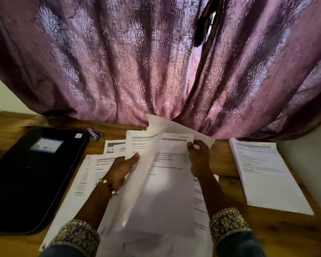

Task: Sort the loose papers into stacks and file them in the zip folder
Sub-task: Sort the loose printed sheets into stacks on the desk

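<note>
Loose printed papers [85, 175] lie spread over the middle of the wooden table [267, 234]. My right hand [197, 156] pinches the top edge of a printed sheet [167, 191], with a second sheet curling up behind it. My left hand [121, 168] holds the left side of the lifted sheets, thumb on top. A black zip folder [26, 179] lies shut and flat at the left. A neat stack of papers [263, 171] sits at the right, apart from both hands.
A small purple and teal stapler [95, 134] lies behind the folder near the papers. A purple patterned curtain [156, 62] hangs down to the table's far edge. A pale wall [308, 156] borders the right side.
</note>
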